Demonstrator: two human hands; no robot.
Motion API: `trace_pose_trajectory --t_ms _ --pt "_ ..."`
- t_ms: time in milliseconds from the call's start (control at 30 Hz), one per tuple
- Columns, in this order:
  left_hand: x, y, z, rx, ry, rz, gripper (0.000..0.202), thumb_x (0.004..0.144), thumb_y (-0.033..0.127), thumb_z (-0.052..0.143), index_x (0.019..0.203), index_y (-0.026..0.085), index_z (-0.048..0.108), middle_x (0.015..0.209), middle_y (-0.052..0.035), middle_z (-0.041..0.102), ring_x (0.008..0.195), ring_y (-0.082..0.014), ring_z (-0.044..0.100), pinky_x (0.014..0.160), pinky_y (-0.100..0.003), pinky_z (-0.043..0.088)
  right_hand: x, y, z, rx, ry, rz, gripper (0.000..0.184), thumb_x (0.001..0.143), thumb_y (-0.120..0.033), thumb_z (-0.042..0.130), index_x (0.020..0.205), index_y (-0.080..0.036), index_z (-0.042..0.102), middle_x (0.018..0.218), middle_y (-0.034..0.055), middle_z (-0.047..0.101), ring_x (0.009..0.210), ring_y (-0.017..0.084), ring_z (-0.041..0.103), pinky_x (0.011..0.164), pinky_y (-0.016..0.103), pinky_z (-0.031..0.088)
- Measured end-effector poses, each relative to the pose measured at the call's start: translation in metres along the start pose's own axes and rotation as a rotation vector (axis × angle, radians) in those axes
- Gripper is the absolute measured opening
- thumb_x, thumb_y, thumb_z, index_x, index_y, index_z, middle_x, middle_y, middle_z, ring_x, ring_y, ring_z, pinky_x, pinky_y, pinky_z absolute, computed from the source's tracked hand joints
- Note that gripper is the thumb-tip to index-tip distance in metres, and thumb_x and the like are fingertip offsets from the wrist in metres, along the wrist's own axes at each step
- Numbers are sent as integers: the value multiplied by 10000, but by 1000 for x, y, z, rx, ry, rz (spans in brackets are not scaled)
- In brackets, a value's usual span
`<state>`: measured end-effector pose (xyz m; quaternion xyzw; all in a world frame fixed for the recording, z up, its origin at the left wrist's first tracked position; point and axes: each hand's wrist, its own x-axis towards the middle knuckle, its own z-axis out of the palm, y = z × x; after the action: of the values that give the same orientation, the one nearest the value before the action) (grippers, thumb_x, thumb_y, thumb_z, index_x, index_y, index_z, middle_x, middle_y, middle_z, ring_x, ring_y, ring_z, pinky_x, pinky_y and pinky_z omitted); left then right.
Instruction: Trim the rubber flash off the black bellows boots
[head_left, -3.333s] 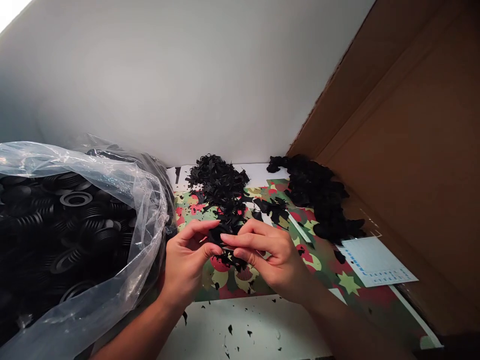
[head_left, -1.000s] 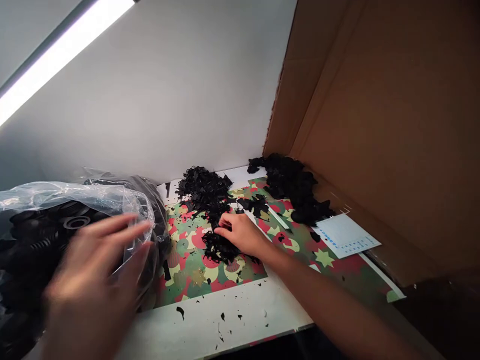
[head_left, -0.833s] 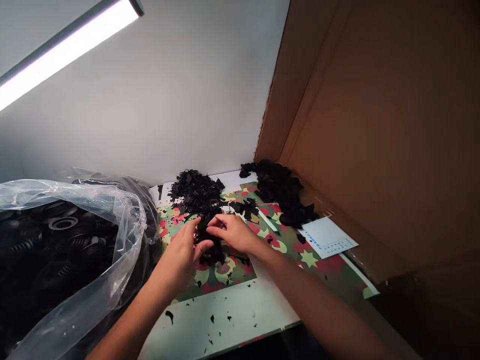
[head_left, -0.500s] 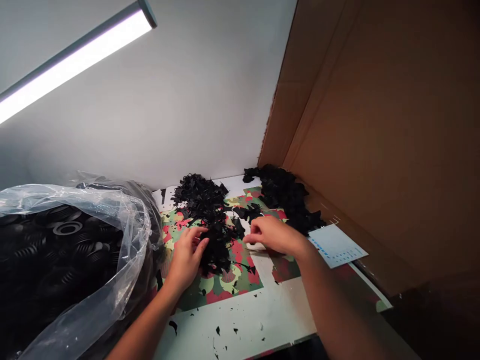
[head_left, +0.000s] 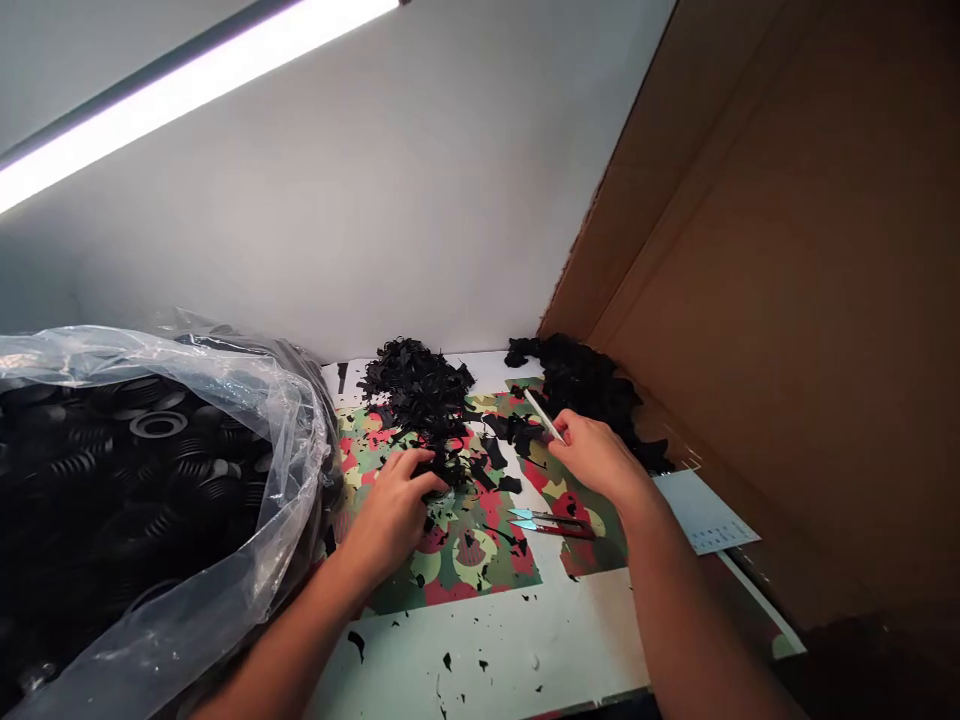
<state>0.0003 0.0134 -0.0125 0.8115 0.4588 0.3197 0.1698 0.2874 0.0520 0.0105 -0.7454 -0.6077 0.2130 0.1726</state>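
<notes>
My left hand rests palm down at the near edge of a heap of black rubbery scraps, its fingers spread and touching the loose bits. Between the fingers and thumb of my right hand is a thin white stick, which points away and to the left. Its far end is close to some black scraps. A pair of thread snips lies just below my right hand, blades to the left. The camouflage-patterned sheet under the scraps is dotted with small black pieces.
A clear plastic bag full of black ribbed rubber parts stands at the left. At the back right, a second black heap leans against a cardboard wall. A printed white card lies beside my right forearm.
My right hand has moved away from the scraps, and the white stick now shows in it. The snips have come into sight. Under my left hand, the near scraps have thinned out.
</notes>
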Motion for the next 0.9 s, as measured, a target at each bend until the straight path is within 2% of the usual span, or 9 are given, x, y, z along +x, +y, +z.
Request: trace_pose_trajectory --t_ms 100,167,267,367,433,500,633,800,900 --pt "-4 4 3 -110 -33 -64 438 770 1 557 1066 256 755 1236 -93 678 1168 -276 654 1005 -454 556 -5 -9 4 133 -14 -79 114 876 -282 558 781 -219 545 677 -18 602 562 141 549 520 246 360" --pt "-4 5 2 -157 19 -127 353 840 101 616 1137 262 720 1186 -75 676 1111 -253 675 985 -431 560 -10 -18 12 378 -131 -139 256 896 -459 550 808 -220 530 645 -50 577 432 92 469 421 215 329" --pt "-2 2 -1 -85 50 -193 230 822 196 735 1041 264 725 1031 -39 684 974 -247 689 878 -404 576 -19 -35 29 924 -387 -158 488 774 -681 661 795 -220 503 600 -79 556 315 41 361 306 181 228" --pt "-3 -3 -3 25 9 -202 188 769 248 817 939 259 738 934 -46 723 931 -289 682 820 -411 558 -28 -50 46 1165 -509 -104 554 719 -724 718 747 -203 533 575 -54 585 327 51 441 292 168 268" --pt "-5 -4 -3 53 -29 -212 248 747 246 833 979 260 745 946 -61 753 936 -308 688 811 -416 550 -33 -57 55 1250 -461 -97 538 729 -707 730 753 -191 581 591 -28 615 403 84 547 344 176 377" --pt "-6 -3 -1 50 -48 -226 387 724 189 825 1093 258 733 1021 -75 771 964 -309 701 828 -417 550 -35 -62 60 1293 -346 -152 489 701 -638 801 766 -189 619 642 -14 644 516 115 626 452 206 488" --pt "-4 1 -2 -59 -34 -251 504 734 115 727 1222 241 691 1117 -83 775 997 -283 718 886 -423 552 -38 -64 61 1236 -157 -357 392 701 -493 873 719 -199 614 758 -18 646 641 116 630 618 250 542" --pt "2 6 -7 -215 61 -234 368 764 166 665 1117 229 747 986 -55 768 875 -225 699 795 -358 563 -42 -63 62 1151 -161 -448 398 924 -604 614 842 -215 618 827 11 664 644 138 643 636 288 538" --pt "3 6 -8 -292 131 -291 328 782 243 684 1096 229 775 969 -58 747 834 -205 675 737 -329 553 -44 -61 62 1064 -67 -529 510 1003 -613 460 706 -213 574 751 27 640 675 163 618 663 309 512"
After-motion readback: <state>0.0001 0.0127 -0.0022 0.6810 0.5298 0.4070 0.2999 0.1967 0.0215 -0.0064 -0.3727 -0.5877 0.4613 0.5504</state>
